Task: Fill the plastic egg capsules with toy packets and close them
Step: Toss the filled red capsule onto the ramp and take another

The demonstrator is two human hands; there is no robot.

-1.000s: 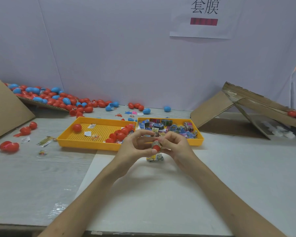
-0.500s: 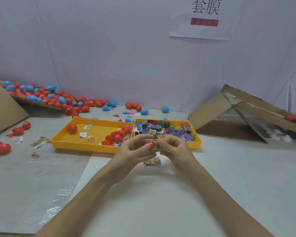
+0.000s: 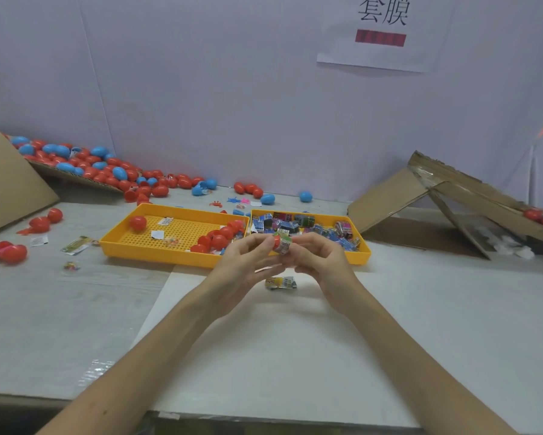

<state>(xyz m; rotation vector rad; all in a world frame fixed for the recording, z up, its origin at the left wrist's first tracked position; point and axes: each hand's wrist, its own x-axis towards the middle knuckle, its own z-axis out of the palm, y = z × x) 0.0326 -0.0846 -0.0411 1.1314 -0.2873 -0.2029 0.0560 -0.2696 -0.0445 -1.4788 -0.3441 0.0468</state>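
Both hands meet above the white board, just in front of the yellow trays. My left hand (image 3: 245, 262) pinches a red egg capsule half (image 3: 277, 242) between thumb and fingertips. My right hand (image 3: 318, 259) holds a folded toy packet (image 3: 284, 245) pressed against that half. Another toy packet (image 3: 281, 282) lies on the board under my hands. The left yellow tray (image 3: 144, 244) holds red capsule halves (image 3: 218, 240). The right yellow tray (image 3: 362, 251) is full of toy packets (image 3: 295, 226).
Several red and blue eggs (image 3: 107, 171) are piled along the back wall on the left. Cardboard sheets (image 3: 395, 196) lean at the right and at the far left (image 3: 9, 183). Loose red halves (image 3: 8, 252) and wrappers (image 3: 75, 244) lie left of the trays.
The hands rose slightly and the capsule half turned in my left fingers, with the packet now sitting at its open side. The camera shifted a little.
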